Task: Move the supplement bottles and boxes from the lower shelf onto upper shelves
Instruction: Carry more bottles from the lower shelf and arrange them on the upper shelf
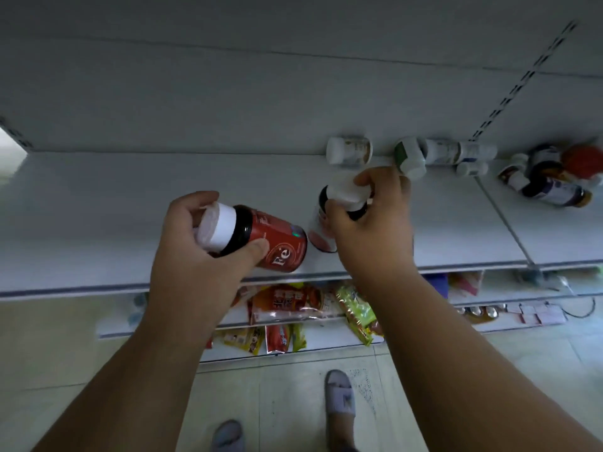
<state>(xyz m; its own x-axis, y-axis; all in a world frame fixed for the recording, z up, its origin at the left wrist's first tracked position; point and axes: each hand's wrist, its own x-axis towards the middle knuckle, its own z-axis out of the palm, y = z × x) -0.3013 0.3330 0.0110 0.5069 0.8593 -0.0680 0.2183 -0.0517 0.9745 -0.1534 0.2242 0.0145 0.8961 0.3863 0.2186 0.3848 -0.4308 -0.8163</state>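
Observation:
My left hand [199,243] grips a dark bottle with a red "Fe" label and a white cap [261,238], held tilted over the front of the white upper shelf [130,207]. My right hand [372,220] holds a second dark bottle with a white cap [339,194] by its top, its base near the shelf surface. At the back of the shelf stand a white-capped bottle [349,151], a green-and-white bottle [409,156] and two more white bottles [456,153].
A cluster of dark bottles [548,177] sits on the adjoining shelf section at right. Below, lower shelves hold colourful snack packets [300,305]. A slotted upright [522,83] runs up the back panel. My slippered feet [339,396] stand on the tiled floor.

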